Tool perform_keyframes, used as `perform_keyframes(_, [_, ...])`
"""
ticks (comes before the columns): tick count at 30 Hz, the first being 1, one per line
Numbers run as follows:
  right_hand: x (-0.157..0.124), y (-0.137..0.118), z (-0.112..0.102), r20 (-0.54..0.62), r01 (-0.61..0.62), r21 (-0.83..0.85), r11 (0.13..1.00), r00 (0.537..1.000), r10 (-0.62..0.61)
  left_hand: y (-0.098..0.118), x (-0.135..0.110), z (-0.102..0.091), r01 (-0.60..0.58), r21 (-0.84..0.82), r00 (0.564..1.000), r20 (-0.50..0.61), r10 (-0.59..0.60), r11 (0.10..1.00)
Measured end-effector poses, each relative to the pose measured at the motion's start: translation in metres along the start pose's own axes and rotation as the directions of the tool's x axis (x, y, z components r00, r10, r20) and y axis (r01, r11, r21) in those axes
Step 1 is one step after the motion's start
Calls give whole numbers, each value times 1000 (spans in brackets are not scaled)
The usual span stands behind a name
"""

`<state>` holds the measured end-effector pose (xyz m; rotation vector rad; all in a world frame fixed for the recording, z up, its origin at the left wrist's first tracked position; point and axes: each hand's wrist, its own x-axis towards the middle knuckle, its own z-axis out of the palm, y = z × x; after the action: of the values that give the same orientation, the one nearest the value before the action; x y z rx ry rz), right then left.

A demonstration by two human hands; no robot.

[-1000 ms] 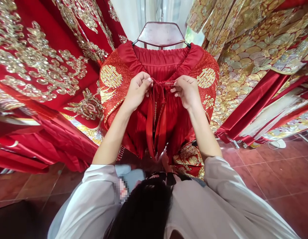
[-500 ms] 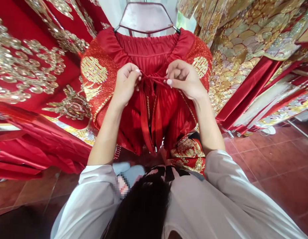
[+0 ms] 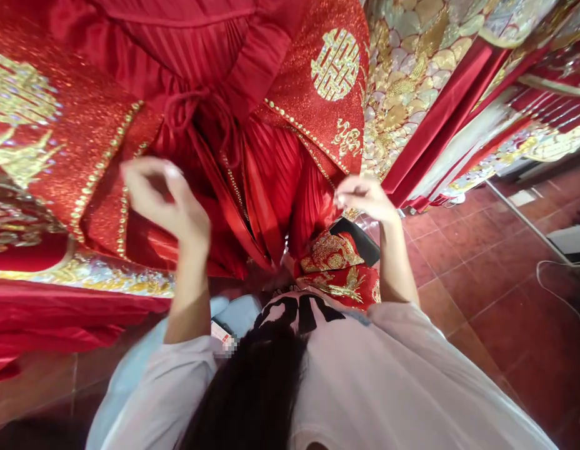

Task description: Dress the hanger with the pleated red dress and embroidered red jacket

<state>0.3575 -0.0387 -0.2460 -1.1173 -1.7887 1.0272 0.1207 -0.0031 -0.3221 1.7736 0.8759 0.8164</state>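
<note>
Bow (image 3: pixel 196 100) at 1 o'clock from your L hand (image 3: pixel 180 209), nearer than R hand (image 3: pixel 372 200). L half-curled, empty; R part-curled, can't tell its hold.

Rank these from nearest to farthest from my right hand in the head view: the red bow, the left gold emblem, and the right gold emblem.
From your right hand, going by the head view:
1. Right gold emblem: up and slightly left of the hand.
2. Red bow: upper left of the picture's center.
3. Left gold emblem: at the picture's left edge.
</note>
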Motion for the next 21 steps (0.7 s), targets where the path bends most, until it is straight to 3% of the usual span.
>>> perform_keyframes(1, [-18,28,-1,137,-153,-58,987,978,159,-11,-2,22,56,11,998,30,-56,998])
perform_keyframes(2, [-34,55,1,214,-280,-164,946,926,311,-21,-4,40,75,17,996,53,-76,997])
perform_keyframes(3, [-47,81,4,157,-364,-284,887,895,418,-30,-4,56,95,28,993,71,-97,995])
perform_keyframes(5, [-63,120,17,111,-423,-372,826,863,492,-46,-2,81,130,60,985,103,-135,990])
perform_keyframes(8, [-71,147,39,108,-452,-434,780,833,543,-66,0,110,192,126,967,143,-209,973])
perform_keyframes(13, [-77,136,48,127,-461,-597,656,754,645,-89,-22,139,273,251,921,212,-328,929])
perform_keyframes(17, [-84,101,50,85,-388,-799,460,685,724,-80,-65,133,268,334,882,292,-370,903])
perform_keyframes(19, [-84,77,56,82,-338,-843,418,688,721,-66,-86,122,229,346,875,336,-348,910])
perform_keyframes(21, [-79,53,62,139,-208,-880,428,747,650,-52,-104,106,181,346,882,356,-308,920])
